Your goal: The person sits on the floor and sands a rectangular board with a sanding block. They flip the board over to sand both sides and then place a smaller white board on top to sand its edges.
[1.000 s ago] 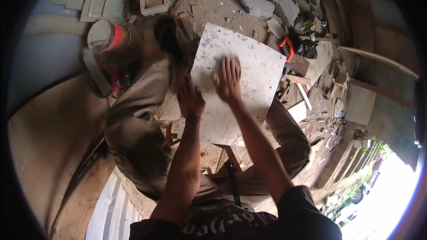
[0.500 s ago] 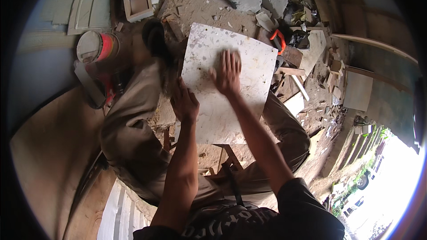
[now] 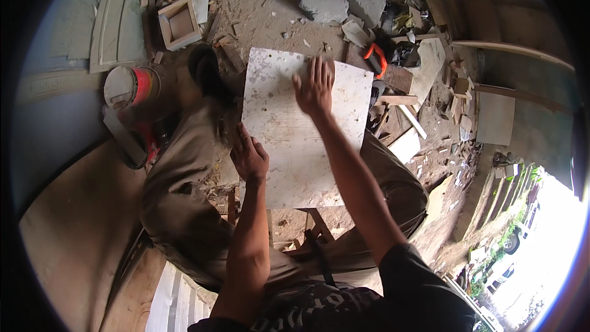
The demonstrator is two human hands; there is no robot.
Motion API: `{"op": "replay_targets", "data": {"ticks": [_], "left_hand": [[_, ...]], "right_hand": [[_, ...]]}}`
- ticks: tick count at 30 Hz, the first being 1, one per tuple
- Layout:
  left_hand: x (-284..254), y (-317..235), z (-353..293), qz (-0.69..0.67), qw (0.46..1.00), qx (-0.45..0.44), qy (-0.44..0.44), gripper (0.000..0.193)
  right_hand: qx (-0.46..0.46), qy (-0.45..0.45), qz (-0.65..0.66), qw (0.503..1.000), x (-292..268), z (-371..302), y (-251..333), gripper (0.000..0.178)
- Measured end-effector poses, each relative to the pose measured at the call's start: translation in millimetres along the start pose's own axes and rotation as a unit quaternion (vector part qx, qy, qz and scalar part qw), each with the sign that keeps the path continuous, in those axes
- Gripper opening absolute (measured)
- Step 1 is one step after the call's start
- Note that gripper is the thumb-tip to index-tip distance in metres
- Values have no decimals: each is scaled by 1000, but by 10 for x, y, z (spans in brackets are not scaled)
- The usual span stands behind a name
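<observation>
A flat white board (image 3: 289,154), stained and scuffed with grey specks, lies across in front of me between my legs. My left hand (image 3: 251,158) grips its left edge, the thumb over the top face and the fingers along the side. Near the board's far edge, my right hand (image 3: 316,93) rests palm down with its fingers stretched out. The fingertips of that hand are slightly smeared by motion. What supports the board from below is mostly hidden.
At left stands a paint bucket (image 3: 126,86) with a red band. A small wooden box (image 3: 179,23) lies farther off. Beyond the board are broken concrete blocks (image 3: 324,7) and an orange handle (image 3: 376,61). Wood scraps (image 3: 413,121) litter the right side.
My right hand has slid over the board toward its far edge. My left hand keeps its place on the left edge. The whole view has shifted slightly.
</observation>
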State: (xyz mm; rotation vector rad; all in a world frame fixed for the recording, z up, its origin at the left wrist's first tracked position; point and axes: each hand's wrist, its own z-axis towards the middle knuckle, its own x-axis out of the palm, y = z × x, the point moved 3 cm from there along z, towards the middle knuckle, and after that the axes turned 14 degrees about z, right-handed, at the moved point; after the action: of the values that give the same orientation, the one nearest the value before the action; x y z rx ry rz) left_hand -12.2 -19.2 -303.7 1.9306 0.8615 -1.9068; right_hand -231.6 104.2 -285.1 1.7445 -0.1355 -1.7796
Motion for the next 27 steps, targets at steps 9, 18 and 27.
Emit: {"op": "replay_targets", "data": {"ticks": [9,18,27], "left_hand": [[-77,68,3,2,1000,-10,-19,58],[-32,34,8,0,1000,-1,-6,58],[-12,56,3,-2,1000,-10,-2,58]], "right_hand": [[107,159,44,980,-104,-2289,642,75],[-2,65,34,997,107,-141,171,76],[59,118,167,977,-310,-2355,679,62]]}}
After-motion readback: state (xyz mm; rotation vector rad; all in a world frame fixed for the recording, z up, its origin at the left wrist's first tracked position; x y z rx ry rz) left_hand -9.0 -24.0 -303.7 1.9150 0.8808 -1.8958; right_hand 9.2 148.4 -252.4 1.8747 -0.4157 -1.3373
